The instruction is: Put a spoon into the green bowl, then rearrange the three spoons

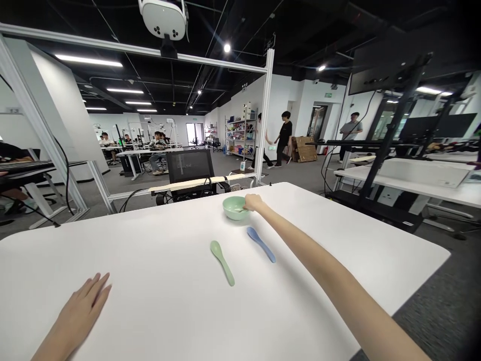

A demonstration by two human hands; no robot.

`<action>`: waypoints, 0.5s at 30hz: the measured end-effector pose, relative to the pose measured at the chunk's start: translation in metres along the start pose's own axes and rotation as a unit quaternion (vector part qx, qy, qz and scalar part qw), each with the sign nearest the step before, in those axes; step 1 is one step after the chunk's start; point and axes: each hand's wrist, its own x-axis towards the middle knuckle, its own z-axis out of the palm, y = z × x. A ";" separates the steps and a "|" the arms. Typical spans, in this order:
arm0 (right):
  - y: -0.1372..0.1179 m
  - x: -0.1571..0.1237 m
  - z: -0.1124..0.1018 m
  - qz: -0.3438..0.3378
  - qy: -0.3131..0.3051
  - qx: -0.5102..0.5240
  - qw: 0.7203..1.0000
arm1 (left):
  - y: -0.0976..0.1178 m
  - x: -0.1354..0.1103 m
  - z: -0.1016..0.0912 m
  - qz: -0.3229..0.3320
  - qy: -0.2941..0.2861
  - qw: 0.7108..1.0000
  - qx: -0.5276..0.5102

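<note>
A wide white desk (158,250) with rounded corners fills the lower view. Beyond its far edge stand an aluminium frame (269,115) and a black mesh office chair (190,167), and a person (283,138) walks across the grey floor (296,173) further back.

The left hand (80,316) lies open and palm-down on the desk near its near edge, fingers spread, holding nothing. The right hand (254,202) reaches forward, curled and gripping the right rim of a round pale green bowl (232,209) near the far edge of the desk. Something small sits inside the bowl, too small to tell.

A pale green plastic spoon (222,262) and a blue plastic spoon (260,244) lie roughly parallel on the desk, a little apart, their scoops toward the bowl. The blue one lies nearer the bowl, just beside the right forearm.
</note>
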 end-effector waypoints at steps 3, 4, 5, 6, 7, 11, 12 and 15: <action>-0.004 0.000 0.002 0.012 -0.014 -0.007 1.000 | 0.004 -0.001 -0.001 -0.019 -0.005 0.999 -0.040; -0.006 0.000 0.002 0.015 -0.019 -0.007 1.000 | 0.005 -0.001 -0.001 -0.026 -0.001 0.998 -0.053; -0.008 0.000 0.002 0.018 -0.024 -0.006 1.000 | 0.006 -0.002 -0.001 -0.035 0.002 0.997 -0.063; -0.010 0.000 0.002 0.020 -0.026 -0.004 0.999 | 0.007 -0.002 -0.001 -0.042 0.005 0.997 -0.072; -0.012 0.000 0.002 0.024 -0.027 -0.002 0.999 | 0.008 -0.002 -0.001 -0.044 0.005 0.996 -0.078; -0.019 -0.001 0.000 0.043 -0.013 0.012 0.999 | 0.005 -0.001 0.001 -0.045 0.012 0.994 -0.096; -0.020 -0.001 -0.001 0.049 -0.006 0.017 0.999 | 0.004 0.000 0.001 -0.040 0.015 0.994 -0.098; -0.021 -0.003 -0.004 0.059 0.014 0.025 0.998 | -0.001 0.001 0.004 -0.015 0.037 0.996 -0.085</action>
